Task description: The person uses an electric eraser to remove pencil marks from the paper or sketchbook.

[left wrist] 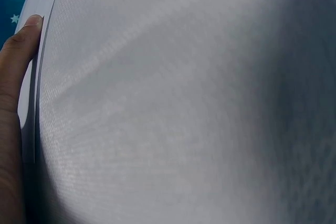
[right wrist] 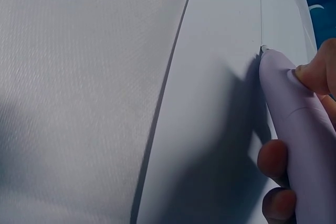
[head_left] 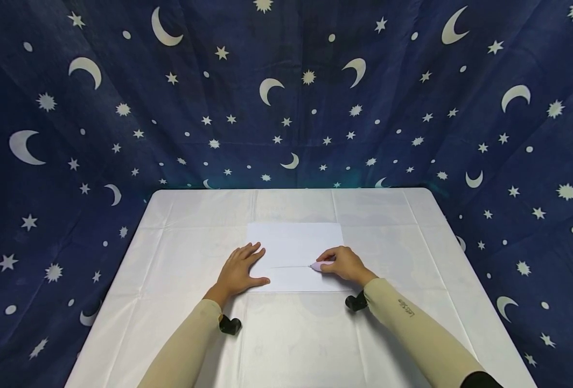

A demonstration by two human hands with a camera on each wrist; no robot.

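Note:
A white sheet of paper [head_left: 293,242] lies on the table. My left hand [head_left: 238,272] rests on its left side with spread fingers; in the left wrist view the thumb [left wrist: 26,38] lies at the paper's near edge. My right hand [head_left: 347,264] grips a thick lavender pen-shaped tool [right wrist: 296,114], thumb [right wrist: 317,72] on a raised part near its front and fingers curled beneath. Its small pale tip [right wrist: 264,49] is at the paper. From that tip a thin, straight line [head_left: 288,267] runs leftward across the sheet towards the left hand.
A creased white cloth [head_left: 296,339] covers the table. Behind and at both sides hangs a dark blue curtain [head_left: 286,59] with moons and stars. Black wrist cameras sit under both forearms, close to the near edge of the paper.

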